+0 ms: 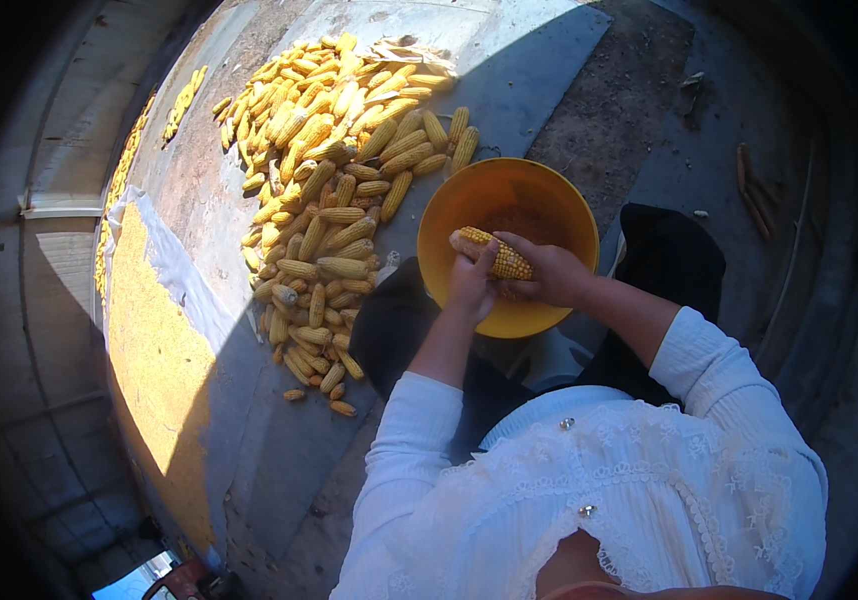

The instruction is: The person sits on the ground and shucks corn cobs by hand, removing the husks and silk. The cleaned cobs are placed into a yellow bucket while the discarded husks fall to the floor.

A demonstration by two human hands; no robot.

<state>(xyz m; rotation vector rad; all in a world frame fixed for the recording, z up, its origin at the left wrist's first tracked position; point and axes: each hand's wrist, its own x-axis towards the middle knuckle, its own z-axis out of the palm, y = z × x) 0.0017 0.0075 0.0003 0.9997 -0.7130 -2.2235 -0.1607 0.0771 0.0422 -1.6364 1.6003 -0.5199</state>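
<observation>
Both my hands grip one ear of corn (508, 260) over a yellow basin (436, 217) that sits between my knees. The ear's left end looks bare of kernels, while yellow kernels cover the rest. My left hand (472, 279) holds it near the bare end, thumb along its side. Around the other end wraps my right hand (547, 268), its fingers partly over the kernels. Something reddish-brown lies in the bottom of the basin, too shaded to tell exactly. My forearms and hands hide part of the basin's near side.
A large heap of corn ears (324, 165) spreads left of the basin, partly in sunlight. Further left, loose kernels (159, 322) cover a whitish sheet (181, 277). Some dry husks (406, 51) lie behind the heap. Brown stick-like pieces (751, 191) rest on the ground at right.
</observation>
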